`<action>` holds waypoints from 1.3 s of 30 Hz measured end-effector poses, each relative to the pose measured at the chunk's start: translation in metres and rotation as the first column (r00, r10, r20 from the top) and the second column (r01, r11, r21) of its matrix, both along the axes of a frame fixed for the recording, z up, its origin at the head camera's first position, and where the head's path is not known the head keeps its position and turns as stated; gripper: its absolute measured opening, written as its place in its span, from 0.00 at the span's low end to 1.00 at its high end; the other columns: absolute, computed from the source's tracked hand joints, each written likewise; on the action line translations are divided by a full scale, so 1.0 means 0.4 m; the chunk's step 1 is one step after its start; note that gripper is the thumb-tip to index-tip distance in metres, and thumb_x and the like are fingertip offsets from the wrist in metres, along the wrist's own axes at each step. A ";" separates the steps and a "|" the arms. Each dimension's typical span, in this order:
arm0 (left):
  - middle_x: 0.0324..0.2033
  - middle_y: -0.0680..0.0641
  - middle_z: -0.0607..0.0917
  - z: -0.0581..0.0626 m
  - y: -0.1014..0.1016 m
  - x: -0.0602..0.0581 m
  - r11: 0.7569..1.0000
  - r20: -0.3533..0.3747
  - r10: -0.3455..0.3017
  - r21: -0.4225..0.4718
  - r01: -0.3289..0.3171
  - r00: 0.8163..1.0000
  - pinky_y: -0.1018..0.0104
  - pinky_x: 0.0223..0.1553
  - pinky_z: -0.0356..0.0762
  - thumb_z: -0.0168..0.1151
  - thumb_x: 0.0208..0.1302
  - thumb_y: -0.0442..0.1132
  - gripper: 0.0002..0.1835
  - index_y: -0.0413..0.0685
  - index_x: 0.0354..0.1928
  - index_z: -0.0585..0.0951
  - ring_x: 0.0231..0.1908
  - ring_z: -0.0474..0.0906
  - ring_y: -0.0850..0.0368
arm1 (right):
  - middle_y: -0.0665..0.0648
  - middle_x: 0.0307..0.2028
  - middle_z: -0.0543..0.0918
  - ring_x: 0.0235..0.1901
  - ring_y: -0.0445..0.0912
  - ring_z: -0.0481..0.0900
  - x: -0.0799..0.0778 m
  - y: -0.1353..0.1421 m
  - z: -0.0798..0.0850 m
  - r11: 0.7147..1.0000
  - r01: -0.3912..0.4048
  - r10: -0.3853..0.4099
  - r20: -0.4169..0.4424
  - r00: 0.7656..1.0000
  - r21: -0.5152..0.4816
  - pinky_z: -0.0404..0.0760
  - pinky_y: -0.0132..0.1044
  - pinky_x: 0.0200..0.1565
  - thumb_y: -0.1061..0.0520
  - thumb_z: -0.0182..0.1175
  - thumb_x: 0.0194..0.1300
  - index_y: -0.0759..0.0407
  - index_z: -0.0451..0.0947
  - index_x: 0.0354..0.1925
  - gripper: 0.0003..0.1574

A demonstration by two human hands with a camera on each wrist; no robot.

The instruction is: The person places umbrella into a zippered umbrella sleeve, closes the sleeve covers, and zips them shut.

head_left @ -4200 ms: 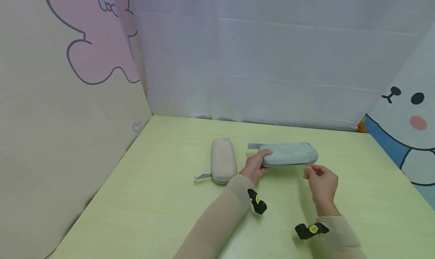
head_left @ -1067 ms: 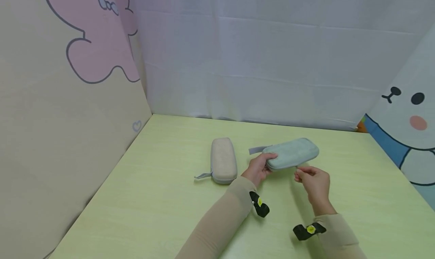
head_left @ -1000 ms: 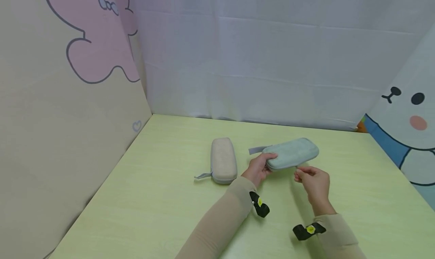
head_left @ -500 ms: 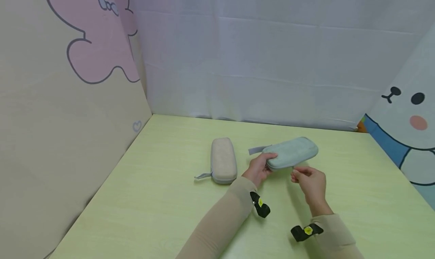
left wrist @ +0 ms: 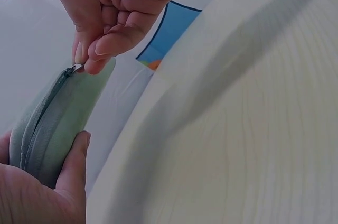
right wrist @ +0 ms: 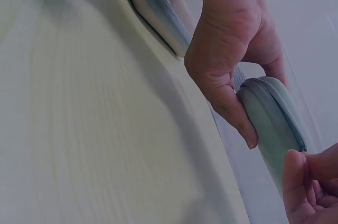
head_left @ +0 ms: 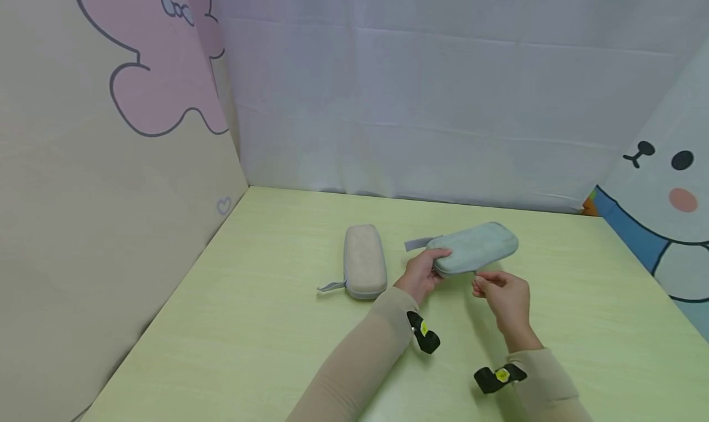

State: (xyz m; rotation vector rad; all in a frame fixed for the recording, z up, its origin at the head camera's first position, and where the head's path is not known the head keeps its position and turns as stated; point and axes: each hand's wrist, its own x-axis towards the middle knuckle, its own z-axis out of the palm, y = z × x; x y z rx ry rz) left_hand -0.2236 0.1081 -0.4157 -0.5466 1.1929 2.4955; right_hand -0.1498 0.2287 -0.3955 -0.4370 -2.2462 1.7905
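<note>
My left hand [head_left: 419, 275] grips a mint-green zippered pencil case [head_left: 476, 248] by its left end, thumb on top, and holds it tilted above the table. A grey strap [head_left: 416, 244] sticks out from that end. My right hand [head_left: 506, 300] pinches the small metal zipper pull [left wrist: 78, 67] on the case's near side, between thumb and forefinger. In the left wrist view the zipper seam [left wrist: 46, 109] runs from the pull down into the left palm. A beige pencil case [head_left: 364, 261] with a grey strap lies on the table to the left.
The pale yellow-green table [head_left: 238, 336] meets a white cloth backdrop [head_left: 421, 102] at the back. At the left stands a panel with a pink cartoon figure [head_left: 166, 77]. A white cartoon bear panel [head_left: 653, 194] borders the right side.
My right hand has moved left along the near seam with the zipper pull, closer to my left hand. The green case has tilted, its right end higher. The beige case has stayed put.
</note>
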 end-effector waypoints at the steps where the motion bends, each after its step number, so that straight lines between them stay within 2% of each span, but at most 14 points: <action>1: 0.38 0.41 0.80 0.000 -0.001 0.000 1.000 -0.001 -0.003 0.001 0.003 1.000 0.60 0.40 0.76 0.70 0.47 0.30 0.25 0.34 0.50 0.75 0.39 0.78 0.51 | 0.52 0.21 0.81 0.20 0.36 0.78 0.000 0.000 0.000 1.000 -0.004 0.004 0.000 1.000 0.000 0.79 0.29 0.26 0.71 0.58 0.59 0.83 0.73 0.42 0.14; 9: 0.38 0.41 0.80 0.003 0.001 -0.002 1.000 -0.005 0.004 0.019 -0.004 1.000 0.59 0.42 0.76 0.70 0.47 0.30 0.25 0.34 0.50 0.75 0.39 0.78 0.50 | 0.52 0.22 0.81 0.20 0.37 0.79 0.000 -0.005 -0.001 1.000 -0.017 0.017 -0.006 1.000 -0.004 0.79 0.29 0.26 0.71 0.58 0.60 0.83 0.74 0.42 0.14; 17: 0.35 0.42 0.82 0.010 0.009 0.002 0.999 0.011 0.045 0.013 -0.045 0.999 0.61 0.39 0.77 0.70 0.46 0.29 0.21 0.34 0.45 0.77 0.36 0.78 0.52 | 0.53 0.21 0.81 0.21 0.38 0.79 0.003 -0.019 -0.004 0.999 -0.042 0.042 -0.020 0.999 0.005 0.80 0.30 0.27 0.71 0.57 0.60 0.82 0.74 0.42 0.13; 30: 0.35 0.41 0.82 0.008 0.017 0.002 0.997 0.026 0.077 0.027 -0.077 0.997 0.62 0.37 0.77 0.70 0.46 0.29 0.19 0.34 0.43 0.78 0.35 0.78 0.53 | 0.55 0.21 0.81 0.20 0.39 0.79 0.009 -0.042 -0.005 0.998 -0.064 0.064 -0.033 0.997 0.023 0.80 0.30 0.26 0.72 0.57 0.59 0.83 0.75 0.39 0.12; 39: 0.35 0.43 0.82 0.012 0.022 0.006 0.992 0.039 0.127 0.019 -0.127 0.991 0.63 0.38 0.76 0.70 0.45 0.29 0.19 0.34 0.42 0.78 0.36 0.78 0.53 | 0.57 0.22 0.81 0.19 0.38 0.78 0.007 -0.060 -0.009 0.996 -0.077 0.079 -0.035 0.996 0.047 0.79 0.30 0.26 0.72 0.57 0.59 0.82 0.75 0.39 0.11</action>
